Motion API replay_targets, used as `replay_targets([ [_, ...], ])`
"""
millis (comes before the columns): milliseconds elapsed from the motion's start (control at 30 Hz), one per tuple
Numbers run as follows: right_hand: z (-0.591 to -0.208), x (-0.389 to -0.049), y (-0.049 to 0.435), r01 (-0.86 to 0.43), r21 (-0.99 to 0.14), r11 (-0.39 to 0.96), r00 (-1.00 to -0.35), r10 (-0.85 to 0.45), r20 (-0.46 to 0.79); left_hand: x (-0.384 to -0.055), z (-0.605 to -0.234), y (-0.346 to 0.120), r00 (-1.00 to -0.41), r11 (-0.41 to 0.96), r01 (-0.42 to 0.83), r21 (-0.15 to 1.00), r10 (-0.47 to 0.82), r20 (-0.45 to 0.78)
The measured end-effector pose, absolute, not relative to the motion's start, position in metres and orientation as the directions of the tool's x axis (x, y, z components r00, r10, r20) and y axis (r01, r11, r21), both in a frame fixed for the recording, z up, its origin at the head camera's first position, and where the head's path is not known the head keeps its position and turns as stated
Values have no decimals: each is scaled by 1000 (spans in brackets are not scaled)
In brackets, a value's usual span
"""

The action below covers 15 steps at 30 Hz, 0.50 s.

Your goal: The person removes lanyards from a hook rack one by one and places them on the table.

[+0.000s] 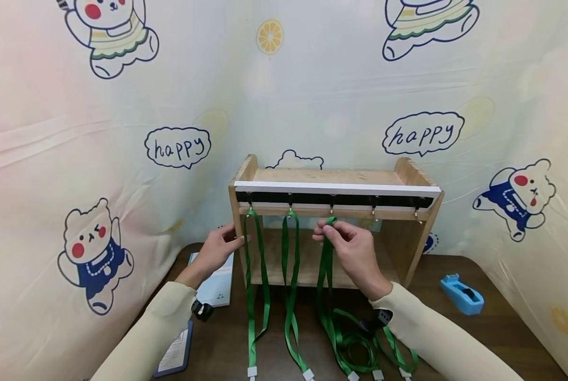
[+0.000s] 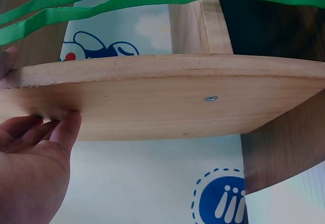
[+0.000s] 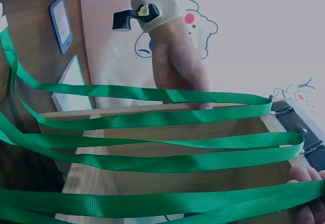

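A wooden shelf [image 1: 410,248] stands on the table, with a row of metal hooks along a black strip [image 1: 312,199] at its front. My left hand [image 1: 217,248] grips the shelf's left side panel [image 2: 142,107], thumb on one face and fingers on the other. Two green lanyards, a left one [image 1: 265,259] and another beside it [image 1: 285,248], hang from the first two hooks. Just below the third hook [image 1: 332,203], my right hand [image 1: 355,251] pinches the top loop of a third green lanyard [image 3: 152,203]. Its lower end trails down to the table.
More green lanyards [image 1: 357,368] lie coiled on the table [image 1: 436,338] below the right wrist. A blue tape dispenser [image 1: 462,293] sits at the right. On the left are a notepad [image 1: 222,286] and a blue-edged card holder [image 1: 176,349]. A printed cloth hangs behind.
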State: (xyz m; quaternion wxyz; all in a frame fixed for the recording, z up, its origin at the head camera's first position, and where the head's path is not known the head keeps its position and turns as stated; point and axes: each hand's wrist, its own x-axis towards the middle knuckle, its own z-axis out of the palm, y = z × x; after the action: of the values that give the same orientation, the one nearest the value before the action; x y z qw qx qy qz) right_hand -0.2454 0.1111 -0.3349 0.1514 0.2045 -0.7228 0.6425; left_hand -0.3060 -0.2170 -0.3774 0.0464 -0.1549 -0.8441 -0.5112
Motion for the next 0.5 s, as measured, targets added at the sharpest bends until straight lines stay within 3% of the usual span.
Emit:
replay_targets([
  [500,-359,-224,119,-465,-885,1,-877,-136,461,-306,-378,-218,-940,427,330,842,230,251],
])
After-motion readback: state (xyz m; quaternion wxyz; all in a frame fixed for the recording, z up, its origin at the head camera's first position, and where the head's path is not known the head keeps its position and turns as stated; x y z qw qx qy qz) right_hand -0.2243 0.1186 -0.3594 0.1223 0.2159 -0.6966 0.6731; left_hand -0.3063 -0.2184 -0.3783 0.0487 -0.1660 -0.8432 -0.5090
